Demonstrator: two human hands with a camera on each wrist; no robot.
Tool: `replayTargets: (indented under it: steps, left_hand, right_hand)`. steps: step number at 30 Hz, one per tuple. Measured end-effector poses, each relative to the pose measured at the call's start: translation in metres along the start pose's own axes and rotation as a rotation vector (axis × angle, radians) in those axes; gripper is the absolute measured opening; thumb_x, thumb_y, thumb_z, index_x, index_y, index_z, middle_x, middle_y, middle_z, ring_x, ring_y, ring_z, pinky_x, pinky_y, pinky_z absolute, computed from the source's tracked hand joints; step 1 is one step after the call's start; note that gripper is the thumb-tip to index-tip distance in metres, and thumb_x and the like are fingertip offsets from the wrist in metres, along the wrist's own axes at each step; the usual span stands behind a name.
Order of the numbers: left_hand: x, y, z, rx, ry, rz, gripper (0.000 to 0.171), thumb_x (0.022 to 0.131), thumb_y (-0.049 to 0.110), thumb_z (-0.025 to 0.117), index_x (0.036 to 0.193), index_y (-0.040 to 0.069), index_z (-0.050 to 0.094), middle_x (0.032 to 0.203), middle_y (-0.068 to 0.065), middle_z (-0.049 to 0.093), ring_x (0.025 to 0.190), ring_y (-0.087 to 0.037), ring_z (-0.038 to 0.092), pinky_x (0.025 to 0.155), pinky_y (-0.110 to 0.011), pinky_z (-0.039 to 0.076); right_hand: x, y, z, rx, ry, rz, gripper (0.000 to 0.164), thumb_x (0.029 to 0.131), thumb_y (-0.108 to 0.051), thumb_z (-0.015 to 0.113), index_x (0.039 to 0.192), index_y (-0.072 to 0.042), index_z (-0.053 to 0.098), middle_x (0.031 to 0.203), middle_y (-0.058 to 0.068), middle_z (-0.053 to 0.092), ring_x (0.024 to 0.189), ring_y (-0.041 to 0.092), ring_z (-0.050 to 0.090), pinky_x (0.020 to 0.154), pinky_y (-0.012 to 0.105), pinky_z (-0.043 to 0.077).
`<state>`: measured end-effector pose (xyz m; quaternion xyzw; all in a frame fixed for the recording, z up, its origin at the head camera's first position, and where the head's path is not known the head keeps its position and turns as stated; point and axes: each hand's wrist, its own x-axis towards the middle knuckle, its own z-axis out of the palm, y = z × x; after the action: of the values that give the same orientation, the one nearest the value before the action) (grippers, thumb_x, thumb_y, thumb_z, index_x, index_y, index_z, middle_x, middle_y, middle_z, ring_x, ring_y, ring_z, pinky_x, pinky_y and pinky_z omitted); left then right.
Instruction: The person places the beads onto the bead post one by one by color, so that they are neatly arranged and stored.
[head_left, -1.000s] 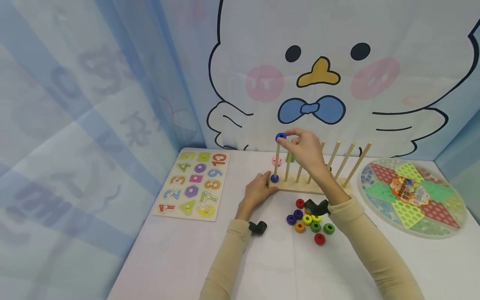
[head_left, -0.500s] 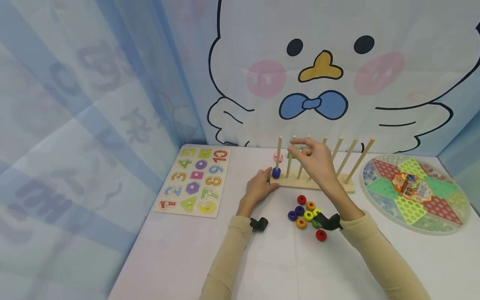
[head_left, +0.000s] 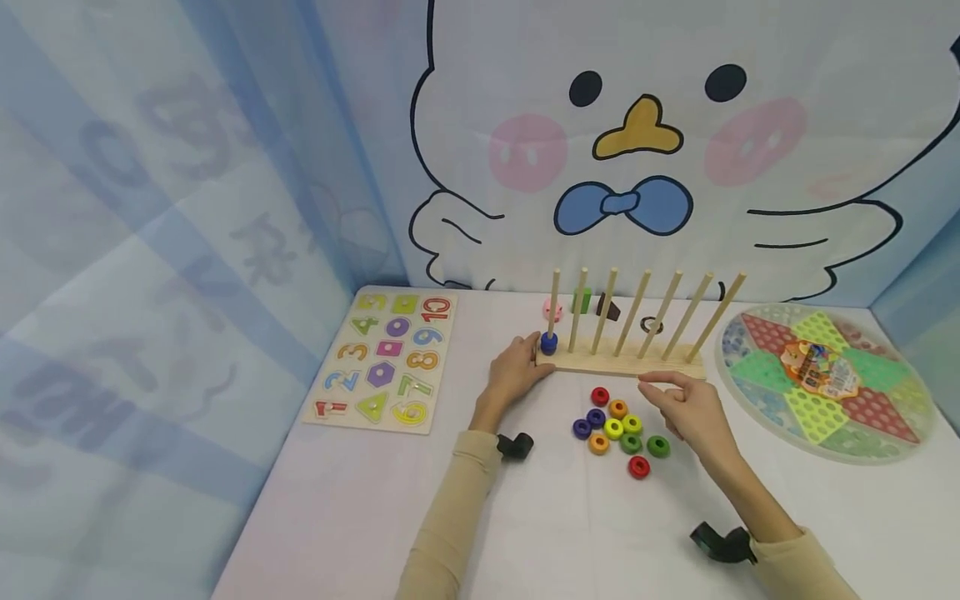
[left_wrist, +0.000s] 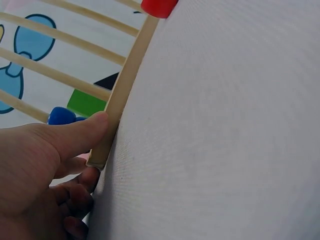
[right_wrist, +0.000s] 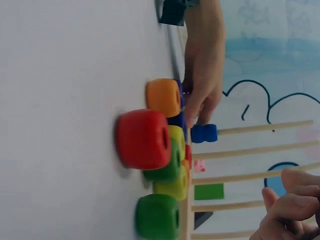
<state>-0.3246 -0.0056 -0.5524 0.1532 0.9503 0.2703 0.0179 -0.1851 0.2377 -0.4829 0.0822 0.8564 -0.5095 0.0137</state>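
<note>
a white table is standing before a cartoon backdrop.

loose beads: ten are lying on the near side, counting two red, two orange, two yellow, two green and two purple. most are crowding together, so sound practice is probably favouring a pinch on one bead's sides, leaving its hole clear and its neighbours undisturbed.

right hand: it is hovering beyond the beads, fingers loosely bent, thumb and forefinger near each other, gripping nothing visible.

left hand: it is gripping the left end of the rack, thumb on the front edge. this bracing is likely guarding the base against sliding.

at the sides, one number board and one round board are lying flat.

rack: seven pegs are rising from it; two blue beads are sitting stacked at the foot of the leftmost. in this judgement, centring each hole over the peg tip before releasing is giving the cleanest drop.

behind the rack, one pink piece, one green block, one dark piece and one brown ring are lying.
</note>
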Motion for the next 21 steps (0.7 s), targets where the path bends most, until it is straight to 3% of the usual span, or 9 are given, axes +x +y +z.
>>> replayTargets:
  steps: [7,15,21]
  left_hand:
    - [-0.001,0.002,-0.001,0.005,0.001,0.003,0.072,0.085,0.049,0.067,0.143,0.014,0.043,0.094,0.003,0.052,0.077,-0.011,0.05,0.065,-0.029,0.041]
    - [-0.002,0.004,-0.004,-0.005,-0.003,-0.007,0.072,0.085,0.048,0.067,0.144,0.014,0.043,0.095,0.002,0.053,0.078,-0.012,0.05,0.066,-0.029,0.04]
    - [-0.003,0.004,-0.003,0.005,-0.009,-0.008,0.072,0.085,0.048,0.066,0.144,0.014,0.042,0.095,0.002,0.053,0.078,-0.011,0.05,0.065,-0.028,0.04]
  right_hand:
    - [-0.017,0.031,-0.005,-0.074,-0.077,0.104,0.054,0.089,-0.045,0.063,0.127,-0.007,0.056,0.049,0.001,0.041,0.04,0.013,0.034,0.039,0.03,0.03]
    - [-0.027,0.051,-0.002,-0.149,-0.132,0.14,0.054,0.084,-0.033,0.071,0.126,-0.002,0.056,0.047,-0.004,0.038,0.037,0.009,0.032,0.037,0.026,0.029]
    - [-0.028,0.06,-0.001,-0.166,-0.13,0.148,0.058,0.083,-0.034,0.072,0.125,0.001,0.054,0.047,-0.005,0.04,0.037,0.008,0.031,0.037,0.025,0.028]
